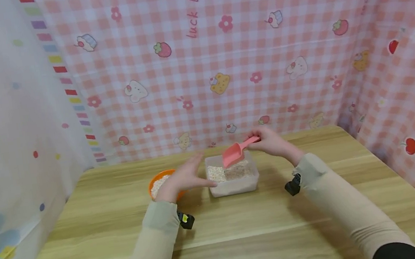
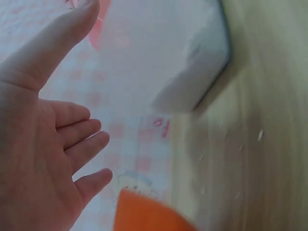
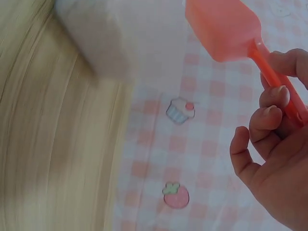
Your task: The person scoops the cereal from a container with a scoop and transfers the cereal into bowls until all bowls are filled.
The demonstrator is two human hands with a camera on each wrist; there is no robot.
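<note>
My right hand [image 1: 268,141] grips the handle of a pink scoop [image 1: 233,154], whose bowl hangs over a white translucent box [image 1: 235,188]. Pale flakes [image 1: 216,173] lie in the box, with a browner patch on its right side. To the left of the box, my left hand [image 1: 186,177] is spread with thumb and fingers apart and holds nothing. Partly behind that hand stands an orange bowl [image 1: 161,173] of pale flakes. In the right wrist view the fingers curl round the handle of the scoop [image 3: 226,29]; the left wrist view shows the open palm beside the box [image 2: 163,57].
The box and bowl stand toward the back of a wooden table [image 1: 230,240]. A few small flakes [image 2: 261,135] lie on the tabletop between them. Behind the table hangs a pink checked cloth [image 1: 199,69], with more cloth at both sides.
</note>
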